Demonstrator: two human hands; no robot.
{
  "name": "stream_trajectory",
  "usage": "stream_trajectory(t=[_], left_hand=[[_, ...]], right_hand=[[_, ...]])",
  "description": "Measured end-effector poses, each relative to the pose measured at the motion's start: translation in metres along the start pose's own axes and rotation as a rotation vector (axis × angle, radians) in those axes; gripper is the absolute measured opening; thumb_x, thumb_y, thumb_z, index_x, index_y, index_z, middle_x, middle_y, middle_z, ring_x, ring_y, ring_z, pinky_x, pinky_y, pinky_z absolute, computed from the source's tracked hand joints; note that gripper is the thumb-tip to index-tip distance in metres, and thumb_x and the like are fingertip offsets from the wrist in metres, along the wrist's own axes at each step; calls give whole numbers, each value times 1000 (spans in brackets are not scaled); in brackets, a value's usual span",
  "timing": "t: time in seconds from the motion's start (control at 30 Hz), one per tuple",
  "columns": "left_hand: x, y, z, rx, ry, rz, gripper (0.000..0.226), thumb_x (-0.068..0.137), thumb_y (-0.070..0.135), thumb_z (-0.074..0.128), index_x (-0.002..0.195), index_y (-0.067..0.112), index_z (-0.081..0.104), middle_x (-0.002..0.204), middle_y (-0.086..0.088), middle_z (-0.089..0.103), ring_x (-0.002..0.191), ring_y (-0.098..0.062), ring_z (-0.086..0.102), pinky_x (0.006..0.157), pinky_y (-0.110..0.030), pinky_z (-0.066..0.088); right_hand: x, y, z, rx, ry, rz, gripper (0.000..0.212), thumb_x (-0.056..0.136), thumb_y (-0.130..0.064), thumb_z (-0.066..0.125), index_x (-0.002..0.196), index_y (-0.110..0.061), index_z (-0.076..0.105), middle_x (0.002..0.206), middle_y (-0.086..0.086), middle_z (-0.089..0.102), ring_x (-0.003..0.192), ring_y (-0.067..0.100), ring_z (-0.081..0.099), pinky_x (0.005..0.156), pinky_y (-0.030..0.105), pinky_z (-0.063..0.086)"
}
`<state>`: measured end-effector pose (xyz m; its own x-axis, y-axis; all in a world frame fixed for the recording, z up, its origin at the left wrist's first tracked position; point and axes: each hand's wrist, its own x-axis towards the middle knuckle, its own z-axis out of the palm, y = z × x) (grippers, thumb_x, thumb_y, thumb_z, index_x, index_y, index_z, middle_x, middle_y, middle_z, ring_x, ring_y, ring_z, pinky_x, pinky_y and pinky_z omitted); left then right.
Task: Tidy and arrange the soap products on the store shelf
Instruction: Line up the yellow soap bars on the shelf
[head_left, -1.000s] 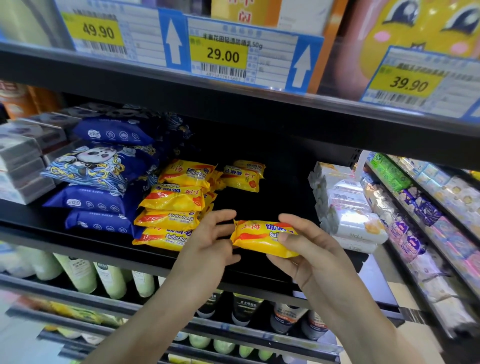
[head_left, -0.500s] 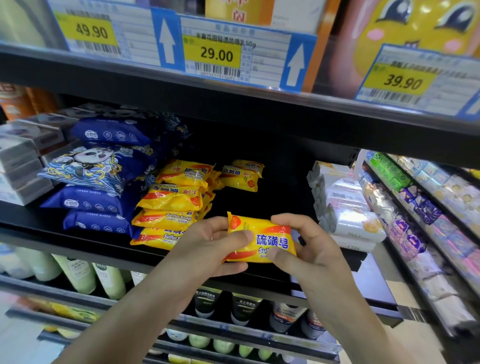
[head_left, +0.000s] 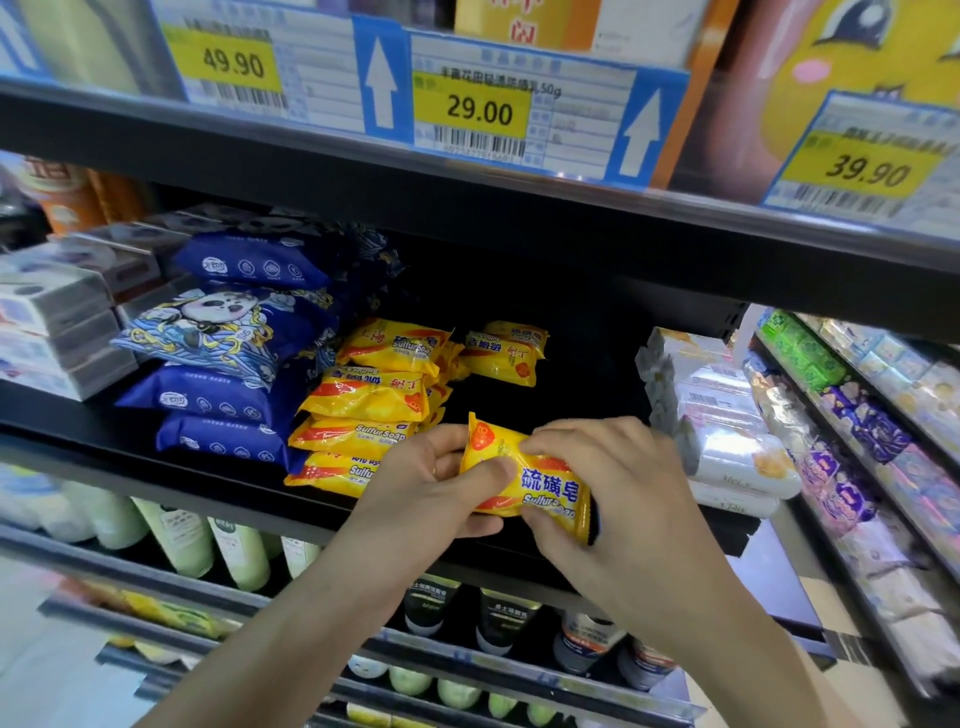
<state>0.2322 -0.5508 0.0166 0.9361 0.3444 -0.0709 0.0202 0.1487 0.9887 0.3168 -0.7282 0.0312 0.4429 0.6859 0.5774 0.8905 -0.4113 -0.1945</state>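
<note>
While both hands hold one yellow sulfur soap bar (head_left: 530, 480) just in front of the black shelf (head_left: 519, 405), the tidying looks only partly done: a stack of sulfur soap bars (head_left: 363, 410) already sits in a fairly neat pile at the left of the gap, but two loose yellow bars (head_left: 504, 353) lie askew further back, and the bare stretch of shelf between the pile and the white soap packs (head_left: 727, 441) is unfilled. The left hand (head_left: 436, 488) pinches the bar's left end, thumb laid over the front of the wrapper, and the right hand (head_left: 618, 499) curls over its right end, so each grip is closed on the same bar, which is tilted, its crimped left end raised. My guess is that this bar is meant for the shelf beside or on the pile, with the stray ones to follow. The wrapper is glossy, crinkled plastic film with saw-toothed seams, wrapped round a firm oblong block. Left of the pile, blue pillow packs (head_left: 234, 395) look soft and puffy; the white packs to the right are smooth, shiny and rounded at the corners.
</note>
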Motion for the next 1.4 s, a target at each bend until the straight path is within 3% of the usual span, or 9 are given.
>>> stream_trajectory(t=[0.17, 0.33, 0.47, 0.63, 0.8, 1.0, 1.13, 1.27, 1.4], left_hand=[[2, -4, -12, -265, 17, -78, 31, 89, 41, 77, 114, 23, 75, 112, -6, 80, 105, -22, 77, 76, -33, 64], [-1, -12, -23, -143, 45, -110, 27, 106, 9, 51, 124, 19, 69, 110, 1, 80, 105, -15, 77, 75, -27, 62], [-7, -12, -22, -21, 37, -96, 33, 105, 1, 48, 124, 19, 69, 112, 2, 80, 105, -10, 75, 82, -25, 62], [-6, -9, -16, 1, 59, -105, 37, 104, -4, 45, 121, 18, 69, 112, 1, 79, 103, -9, 75, 85, -27, 62], [-5, -8, -13, 19, 67, -109, 38, 102, -5, 47, 114, 22, 70, 111, 1, 78, 102, -8, 75, 83, -23, 61], [-3, -9, -7, 30, 85, -74, 38, 101, -3, 52, 123, 24, 67, 109, 3, 79, 103, -8, 75, 90, -29, 61], [1, -13, 2, 78, 92, -29, 38, 101, 0, 55, 125, 29, 64, 108, 9, 79, 103, -4, 74, 90, -29, 61], [4, -25, 12, 236, 86, 72, 43, 101, 5, 56, 124, 40, 63, 111, 21, 75, 107, 2, 69, 98, -31, 57], [9, -31, 21, 496, 85, 241, 42, 100, 16, 58, 132, 43, 58, 120, 28, 65, 119, 13, 55, 103, -13, 47]], right_hand=[[22, 11, -5, 213, -38, 103, 43, 78, -40, 75, 118, -44, 60, 112, -27, 61, 107, 6, 56, 90, 30, 45], [70, 16, 0, 415, -30, 190, 43, 78, -24, 86, 111, -43, 66, 111, -27, 67, 107, -4, 63, 84, 4, 44], [116, -10, 18, 392, -51, 171, 38, 76, -33, 85, 109, -40, 67, 106, -22, 71, 98, -5, 67, 83, 14, 53], [151, -38, 40, 210, -185, 110, 37, 77, -45, 75, 111, -43, 61, 107, -21, 68, 108, 10, 62, 101, 44, 50], [148, -41, 59, 96, -105, 57, 31, 83, -43, 76, 112, -39, 66, 80, -34, 35, 98, 7, 39, 88, 33, 30], [150, -31, 54, 101, -203, -15, 32, 86, -53, 72, 113, -38, 66, 120, -19, 63, 118, 15, 50, 98, 40, 42], [156, -5, 41, 264, -161, 138, 31, 81, -68, 58, 99, -45, 67, 109, -23, 66, 109, 3, 59, 89, 23, 47], [164, 50, 36, 164, -219, 363, 3, 92, -44, 68, 94, -42, 66, 102, -17, 72, 99, 9, 68, 86, 22, 50], [165, 85, 50, 21, -394, 437, 35, 89, -36, 74, 122, -32, 64, 121, -3, 64, 103, 17, 62, 86, 29, 51]])
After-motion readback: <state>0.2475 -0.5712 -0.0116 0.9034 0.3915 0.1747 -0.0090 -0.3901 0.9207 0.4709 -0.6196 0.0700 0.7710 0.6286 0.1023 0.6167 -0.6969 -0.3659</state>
